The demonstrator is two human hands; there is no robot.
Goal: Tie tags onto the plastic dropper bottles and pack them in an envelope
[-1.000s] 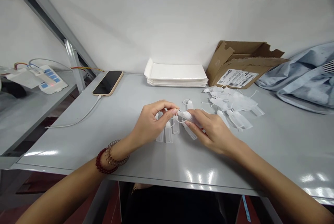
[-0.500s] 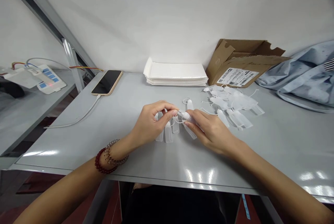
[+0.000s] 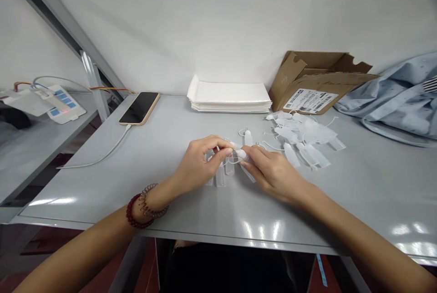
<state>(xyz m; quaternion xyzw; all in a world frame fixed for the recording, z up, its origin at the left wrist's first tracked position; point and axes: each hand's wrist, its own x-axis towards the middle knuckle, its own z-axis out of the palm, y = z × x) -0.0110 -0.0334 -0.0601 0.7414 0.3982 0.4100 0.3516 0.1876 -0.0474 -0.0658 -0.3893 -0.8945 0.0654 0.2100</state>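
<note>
Over the middle of the grey table, my right hand (image 3: pixel 269 165) pinches a small white plastic piece (image 3: pixel 241 153) with a rounded tip and a thin loop. My left hand (image 3: pixel 205 158) has thumb and forefinger pressed together at that tip, on a thin cord or metal end too small to make out for sure. Beneath and between the hands lie several clear, flat plastic tags with white caps, one of them a tag (image 3: pixel 220 177) near the left fingers. Another white-capped tag (image 3: pixel 248 137) lies just beyond the right fingers.
A pile of similar tags (image 3: pixel 303 136) spreads to the right, before an open cardboard box (image 3: pixel 321 79). White padded envelopes (image 3: pixel 230 95) are stacked against the wall. A phone (image 3: pixel 139 108) with a charging cable (image 3: pixel 102 158) is at left, and blue patterned cloth (image 3: pixel 403 101) lies far right.
My left hand's fingertips have shifted slightly down and closer to the tip of the white piece. The right hand has barely moved, still pinching it.
</note>
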